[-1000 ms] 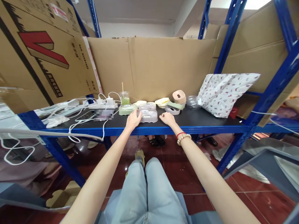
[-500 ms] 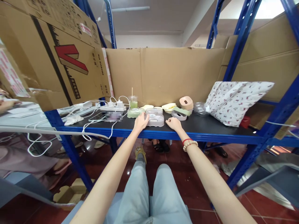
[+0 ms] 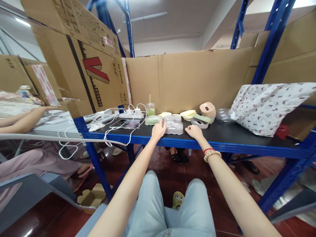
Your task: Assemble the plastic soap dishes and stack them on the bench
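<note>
On the black tabletop, a pale lilac-grey moulded plastic piece [image 3: 174, 128] lies between my hands. My left hand [image 3: 159, 129] rests at its left end, fingers partly spread and touching or almost touching it. My right hand [image 3: 194, 131] lies on the table to the right, apart from that piece, with fingers curled in and nothing visible in them. A similar green piece [image 3: 152, 120] is just beyond my left hand. Behind my right hand are a grey piece with an oval opening [image 3: 199, 123], a green strip [image 3: 202, 118] and a peach piece with a slot [image 3: 207, 108].
Pale yellow pieces [image 3: 188, 114] and a lidded drink cup with a straw [image 3: 150, 111] stand at the back. A white power strip [image 3: 130, 116] and loose cables lie left. A patterned bag [image 3: 266, 107] sits right. Cardboard walls [image 3: 187, 79] enclose the table; another person's arm [image 3: 27, 117] is far left.
The camera view has swung left, so the scene sits farther right. My foot in a yellow clog now shows between my knees. Both hands keep their places on the table.
</note>
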Demonstrator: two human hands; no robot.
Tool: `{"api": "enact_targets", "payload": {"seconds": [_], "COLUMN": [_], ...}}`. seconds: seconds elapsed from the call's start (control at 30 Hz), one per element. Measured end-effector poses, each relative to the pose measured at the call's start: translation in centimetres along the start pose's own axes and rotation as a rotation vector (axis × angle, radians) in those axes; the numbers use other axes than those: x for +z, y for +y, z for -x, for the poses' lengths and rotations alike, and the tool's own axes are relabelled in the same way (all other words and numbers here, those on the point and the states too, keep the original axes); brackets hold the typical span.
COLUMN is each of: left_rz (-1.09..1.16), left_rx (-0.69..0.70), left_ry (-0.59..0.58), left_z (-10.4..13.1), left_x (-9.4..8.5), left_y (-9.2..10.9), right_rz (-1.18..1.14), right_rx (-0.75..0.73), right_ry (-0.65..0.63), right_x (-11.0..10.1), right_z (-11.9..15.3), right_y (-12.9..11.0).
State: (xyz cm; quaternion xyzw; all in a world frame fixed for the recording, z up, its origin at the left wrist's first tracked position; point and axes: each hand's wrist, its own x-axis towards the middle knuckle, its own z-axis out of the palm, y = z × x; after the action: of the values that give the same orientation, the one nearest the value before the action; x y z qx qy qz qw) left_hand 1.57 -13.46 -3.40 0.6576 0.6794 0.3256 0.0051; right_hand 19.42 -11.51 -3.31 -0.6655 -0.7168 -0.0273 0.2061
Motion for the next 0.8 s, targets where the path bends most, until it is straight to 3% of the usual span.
{"api": "enact_targets", "payload": {"seconds": [0.8], "left_rz": [0.048], "left_rx": [-0.053], "left_ry": [0.045], "left_z": [0.14], "left_x": [-0.05], "left_y": [-0.09], "right_rz": [0.028], "right_rx": [0.039], "right_ry": [0.026], "right_x": [0.13], "right_z": [0.34], "right_y": [-0.08]}}
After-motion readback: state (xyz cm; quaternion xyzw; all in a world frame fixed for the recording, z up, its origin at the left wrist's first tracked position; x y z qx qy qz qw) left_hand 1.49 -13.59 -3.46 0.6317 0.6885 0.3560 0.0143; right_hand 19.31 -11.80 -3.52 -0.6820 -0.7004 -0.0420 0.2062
